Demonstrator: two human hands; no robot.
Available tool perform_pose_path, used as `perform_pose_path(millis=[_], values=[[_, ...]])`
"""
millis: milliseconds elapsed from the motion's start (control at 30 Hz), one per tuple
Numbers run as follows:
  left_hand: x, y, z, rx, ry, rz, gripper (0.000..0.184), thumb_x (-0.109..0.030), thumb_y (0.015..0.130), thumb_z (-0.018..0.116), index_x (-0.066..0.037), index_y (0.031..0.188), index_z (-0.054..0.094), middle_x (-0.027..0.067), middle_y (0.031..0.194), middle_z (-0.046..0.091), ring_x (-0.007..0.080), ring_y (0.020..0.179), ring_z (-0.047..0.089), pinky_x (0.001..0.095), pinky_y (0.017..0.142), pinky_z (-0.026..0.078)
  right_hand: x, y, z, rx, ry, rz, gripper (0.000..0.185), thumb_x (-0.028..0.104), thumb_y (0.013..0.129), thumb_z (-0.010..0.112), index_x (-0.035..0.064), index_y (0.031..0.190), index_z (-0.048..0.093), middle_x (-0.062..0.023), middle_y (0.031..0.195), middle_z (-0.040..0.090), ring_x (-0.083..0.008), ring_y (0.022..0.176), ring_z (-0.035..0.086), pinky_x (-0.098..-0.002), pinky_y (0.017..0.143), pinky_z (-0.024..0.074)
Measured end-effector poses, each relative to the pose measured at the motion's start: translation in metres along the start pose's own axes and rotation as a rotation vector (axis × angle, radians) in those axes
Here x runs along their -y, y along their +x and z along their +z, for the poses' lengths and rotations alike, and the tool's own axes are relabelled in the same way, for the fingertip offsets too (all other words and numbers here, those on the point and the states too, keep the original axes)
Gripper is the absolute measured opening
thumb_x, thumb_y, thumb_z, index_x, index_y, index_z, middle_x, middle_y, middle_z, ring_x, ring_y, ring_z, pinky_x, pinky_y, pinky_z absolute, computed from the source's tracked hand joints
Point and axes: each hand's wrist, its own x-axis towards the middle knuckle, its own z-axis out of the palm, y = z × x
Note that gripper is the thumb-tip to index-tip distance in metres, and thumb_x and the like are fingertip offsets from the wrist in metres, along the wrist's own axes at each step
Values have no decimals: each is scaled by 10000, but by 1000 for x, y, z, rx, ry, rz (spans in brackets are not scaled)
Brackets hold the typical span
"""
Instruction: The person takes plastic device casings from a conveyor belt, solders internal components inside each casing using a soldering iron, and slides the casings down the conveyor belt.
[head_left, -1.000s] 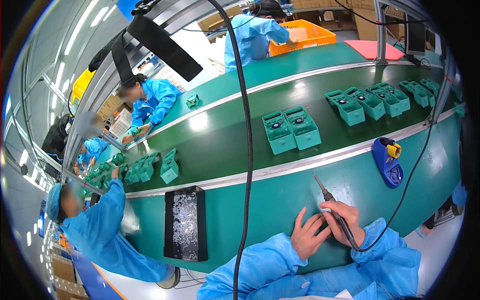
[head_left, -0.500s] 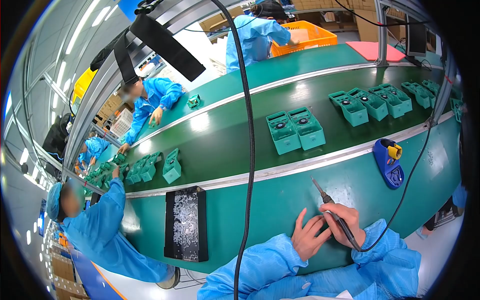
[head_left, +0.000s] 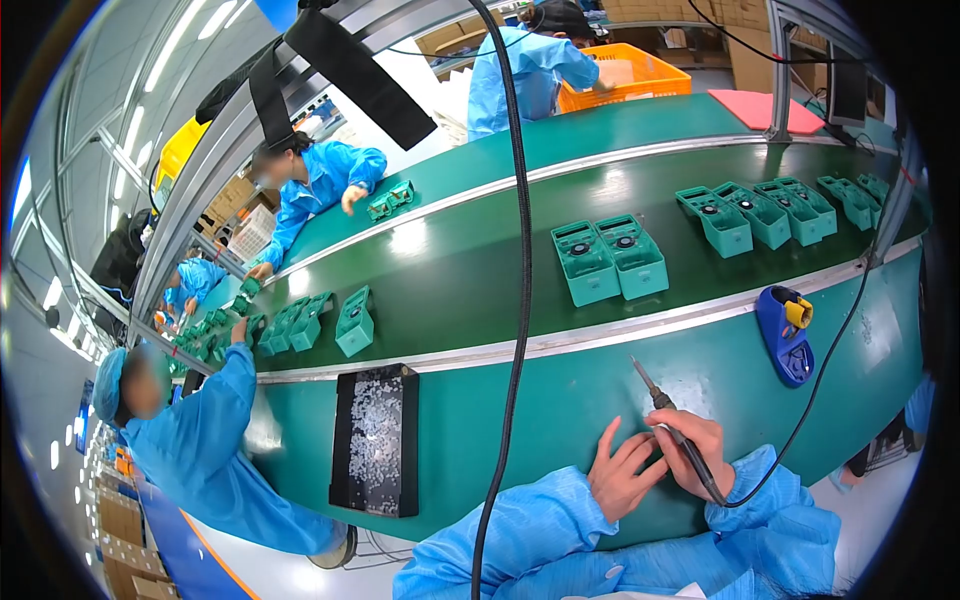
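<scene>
My right hand (head_left: 692, 448) grips a soldering iron (head_left: 658, 396) like a pen, its bare metal tip pointing up and away over the green bench (head_left: 560, 400). A black cord runs from the handle's rear. Close beside it rests my left hand (head_left: 624, 474), fingers spread, with nothing held; its fingertips are near the right hand. To the right of both hands stands a blue soldering iron holder (head_left: 786, 340) with a yellow part on top. Two green plastic housings (head_left: 610, 262) with round dark speakers lie side by side on the belt ahead.
A black tray (head_left: 378, 440) of small clear pieces sits at left. More green housings (head_left: 720, 222) lie along the conveyor belt (head_left: 460, 280). A dark cable (head_left: 521, 220) hangs across the middle. Co-workers in blue (head_left: 200, 440) stand at left and across; an orange crate (head_left: 640, 78) is behind.
The view has turned slightly, shifting the scene to the right. Across the belt, a co-worker's hand has moved, and two green pieces now show beside it. My hands keep nearly the same pose.
</scene>
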Motion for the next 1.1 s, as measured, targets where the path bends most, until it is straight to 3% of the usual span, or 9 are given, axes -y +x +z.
perform_pose_path(millis=[1100], values=[[-1, 0, 0, 9, 11, 0, 315, -132, 776, 714, -118, 1083, 643, 108, 1139, 594, 273, 1156, 558, 634, 1093, 254, -1, -1, 0, 11, -57, -19, 252, -70, 806, 635, 9, 1044, 656, -157, 845, 684, -275, 662, 682, -319, 575, 521]])
